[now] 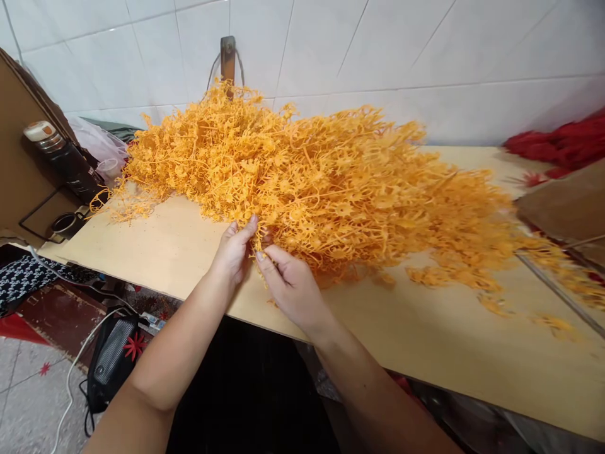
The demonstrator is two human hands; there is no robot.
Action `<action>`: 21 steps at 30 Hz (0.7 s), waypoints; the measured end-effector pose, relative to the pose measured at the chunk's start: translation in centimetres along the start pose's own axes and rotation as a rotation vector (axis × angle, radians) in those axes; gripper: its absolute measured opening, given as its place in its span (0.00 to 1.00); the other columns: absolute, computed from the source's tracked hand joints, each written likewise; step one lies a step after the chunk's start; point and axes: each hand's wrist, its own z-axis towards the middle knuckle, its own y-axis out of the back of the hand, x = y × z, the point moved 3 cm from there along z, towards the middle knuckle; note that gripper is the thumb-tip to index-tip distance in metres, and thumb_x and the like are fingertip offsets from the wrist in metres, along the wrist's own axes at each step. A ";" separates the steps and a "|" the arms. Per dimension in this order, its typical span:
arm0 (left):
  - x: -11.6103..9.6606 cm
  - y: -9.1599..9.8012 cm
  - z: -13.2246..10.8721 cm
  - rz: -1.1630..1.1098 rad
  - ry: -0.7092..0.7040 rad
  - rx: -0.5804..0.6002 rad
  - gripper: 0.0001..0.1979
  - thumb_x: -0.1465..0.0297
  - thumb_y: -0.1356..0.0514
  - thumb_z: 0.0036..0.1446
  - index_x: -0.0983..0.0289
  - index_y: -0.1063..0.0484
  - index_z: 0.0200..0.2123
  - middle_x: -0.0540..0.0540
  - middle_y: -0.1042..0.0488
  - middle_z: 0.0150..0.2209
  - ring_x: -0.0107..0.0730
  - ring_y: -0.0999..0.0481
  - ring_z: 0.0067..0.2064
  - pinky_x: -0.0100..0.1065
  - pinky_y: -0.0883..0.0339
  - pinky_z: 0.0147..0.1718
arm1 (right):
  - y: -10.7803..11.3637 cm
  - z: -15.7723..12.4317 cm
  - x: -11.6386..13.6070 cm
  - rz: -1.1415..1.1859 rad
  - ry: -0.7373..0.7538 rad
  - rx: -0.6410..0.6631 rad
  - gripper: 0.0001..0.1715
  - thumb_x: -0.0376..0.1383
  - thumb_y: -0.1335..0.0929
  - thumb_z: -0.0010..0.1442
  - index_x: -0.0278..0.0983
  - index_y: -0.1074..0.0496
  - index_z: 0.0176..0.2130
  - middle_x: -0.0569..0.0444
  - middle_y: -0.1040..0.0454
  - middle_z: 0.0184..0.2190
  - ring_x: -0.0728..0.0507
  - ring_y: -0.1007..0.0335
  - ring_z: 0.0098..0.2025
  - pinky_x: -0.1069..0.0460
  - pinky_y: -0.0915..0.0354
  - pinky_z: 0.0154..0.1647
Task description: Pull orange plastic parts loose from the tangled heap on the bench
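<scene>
A big heap of orange plastic flower sprigs (302,183) spreads along the wooden table, its tiny star-like blossoms and thin stems tangled together. At the heap's front edge my left hand (234,249) is closed, thumb against fingers, on a small orange sprig (258,243). My right hand (290,284) pinches the lower part of that same sprig between thumb and forefinger. The two hands are close together, just above the table near its front edge. The fingertips partly cover the sprig, so its full length cannot be seen.
A black thermos (69,164) and a dark mug (67,224) stand at the left beside cardboard (21,126). Loose orange pieces (558,325) lie on the table (425,340) at right. Red material (562,142) sits at the far right. White tiles (354,50) rise behind.
</scene>
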 end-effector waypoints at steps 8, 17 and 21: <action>-0.9 0.3 0.9 0.002 -0.075 -0.078 0.10 0.70 0.38 0.47 0.65 0.39 0.27 0.44 0.36 0.19 0.18 0.37 0.18 0.24 0.44 0.19 | -2.2 -4.4 4.2 0.005 0.297 0.504 0.14 0.35 0.41 0.59 0.36 0.47 0.22 0.59 0.44 0.19 0.54 0.50 0.22 0.55 0.51 0.24; -0.8 -0.2 -0.2 0.066 0.116 0.128 0.04 0.72 0.42 0.52 0.68 0.31 0.28 0.53 0.25 0.24 0.27 0.26 0.26 0.29 0.34 0.30 | 1.8 -0.1 -0.3 0.465 -0.351 -0.052 0.10 0.42 0.37 0.54 0.38 0.38 0.33 0.65 0.49 0.15 0.55 0.54 0.14 0.57 0.53 0.15; -0.7 -0.4 -0.1 0.055 0.034 0.179 0.06 0.74 0.36 0.45 0.68 0.31 0.27 0.49 0.27 0.23 0.22 0.28 0.25 0.26 0.35 0.32 | 1.4 0.9 -0.3 0.280 -0.217 -0.147 0.15 0.43 0.35 0.52 0.36 0.35 0.37 0.54 0.30 0.27 0.49 0.34 0.30 0.53 0.36 0.31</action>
